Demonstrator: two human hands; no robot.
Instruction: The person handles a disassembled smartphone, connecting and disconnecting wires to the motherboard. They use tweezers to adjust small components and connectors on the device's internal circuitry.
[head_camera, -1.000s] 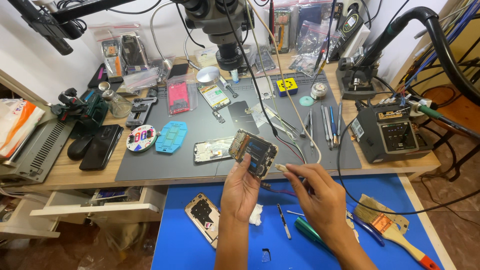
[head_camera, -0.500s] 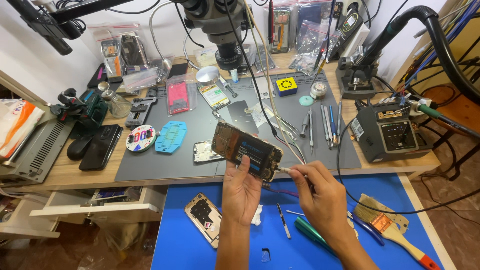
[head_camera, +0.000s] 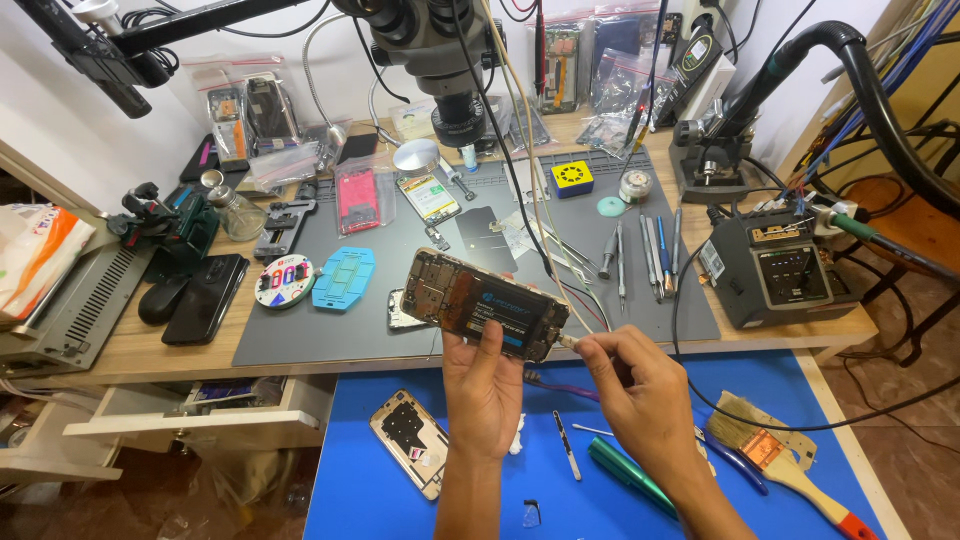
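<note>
A: Nearest the camera?
B: Lying on the blue mat (head_camera: 480, 510): gold phone frame (head_camera: 410, 442), green screwdriver (head_camera: 630, 475), brush (head_camera: 785, 462).
A: Grips?
B: Left hand (head_camera: 485, 385) gripping opened phone (head_camera: 485, 303), raised above table (head_camera: 130, 350) edge. Right hand (head_camera: 640, 385) pinching cable plug (head_camera: 568, 341) at phone's end.
A: Beyond?
B: Sitting farther back: grey mat (head_camera: 330, 330), microscope (head_camera: 440, 50).
</note>
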